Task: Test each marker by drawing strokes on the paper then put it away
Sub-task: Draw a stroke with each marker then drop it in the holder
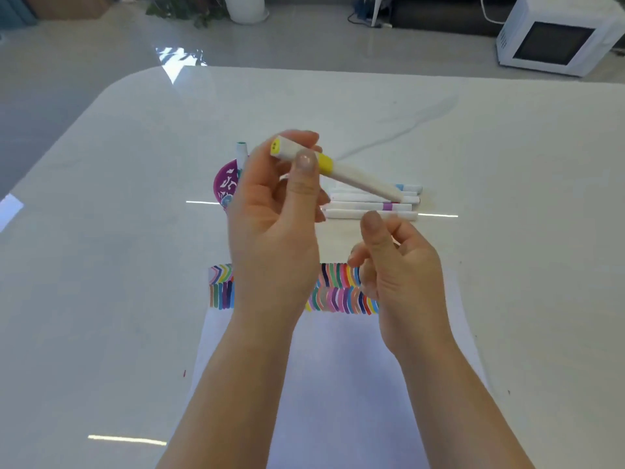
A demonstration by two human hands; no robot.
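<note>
Home-like room: white microwave (554,38) on tiled floor (101,52), potted plant (189,10), glossy table (473,164).

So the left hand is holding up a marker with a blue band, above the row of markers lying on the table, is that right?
Not quite. The head view shows the band on the marker is yellow, not blue. The rest holds: the left hand holds it up above the row of markers lying on the table.

bright daylight, glare streaks on table (135,164).
</note>
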